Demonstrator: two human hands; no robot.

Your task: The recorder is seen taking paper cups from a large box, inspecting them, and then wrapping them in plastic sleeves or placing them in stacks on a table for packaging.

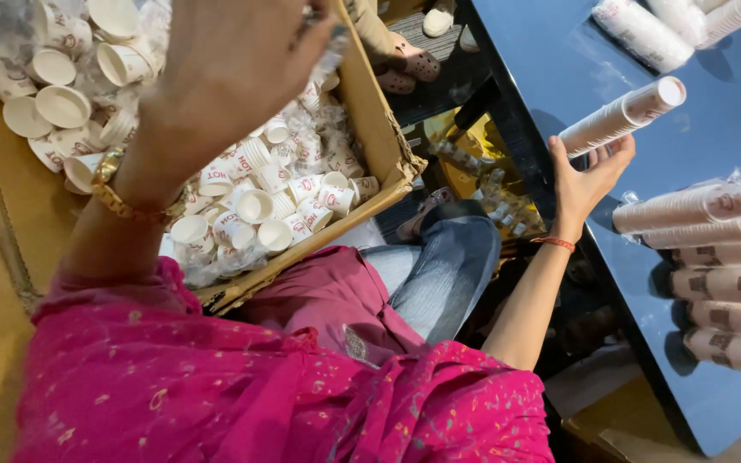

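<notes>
From my seat I see a cardboard box on the left, filled with loose small paper cups lying every which way, some mouth up, some on their sides, mixed with clear plastic wrap; more loose cups sit at the top left corner. My left hand is raised over the box, back toward the camera, fingers reaching toward the far rim and closed around something thin and clear (a scrap of wrap, I think, though I cannot tell for sure). My right hand is at the edge of the dark blue table, fingers curled up around the lower end of a nested stack of cups. That stack is a long tube, its long axis running from lower left to upper right, the round open end pointing up and right over the table. Further right lie more wrapped cup stacks side by side on the table, their axes roughly across the view, and others sit at the top right corner.
</notes>
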